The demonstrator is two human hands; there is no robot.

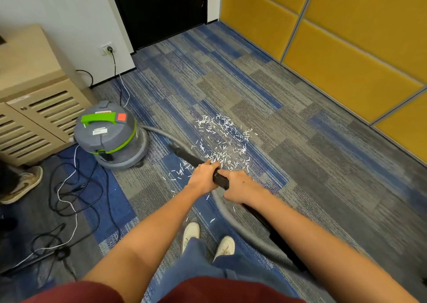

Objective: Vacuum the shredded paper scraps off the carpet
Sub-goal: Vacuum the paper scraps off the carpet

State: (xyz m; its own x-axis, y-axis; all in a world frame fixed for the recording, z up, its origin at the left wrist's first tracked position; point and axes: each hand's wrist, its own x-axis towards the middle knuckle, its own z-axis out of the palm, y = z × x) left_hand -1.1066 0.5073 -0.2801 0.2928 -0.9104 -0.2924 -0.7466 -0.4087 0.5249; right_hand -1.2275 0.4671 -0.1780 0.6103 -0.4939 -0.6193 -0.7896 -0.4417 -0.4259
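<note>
left hand (203,175), right hand (240,187) fingers clamped on wand (220,180); far end hidden under forearm (323,238)

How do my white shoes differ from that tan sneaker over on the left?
Your white shoes are a pair, toes pointing toward the paper scraps; the tan sneaker is a single shoe, beside the wooden cabinet. The white shoes look plain; the tan sneaker has a dark side marking. All stand on carpet.

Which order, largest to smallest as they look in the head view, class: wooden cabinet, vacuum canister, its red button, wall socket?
1. wooden cabinet, though the frame cuts off part of it
2. vacuum canister
3. wall socket and red button: these look alike, and the socket is farther off, so they are left unranked.
</note>
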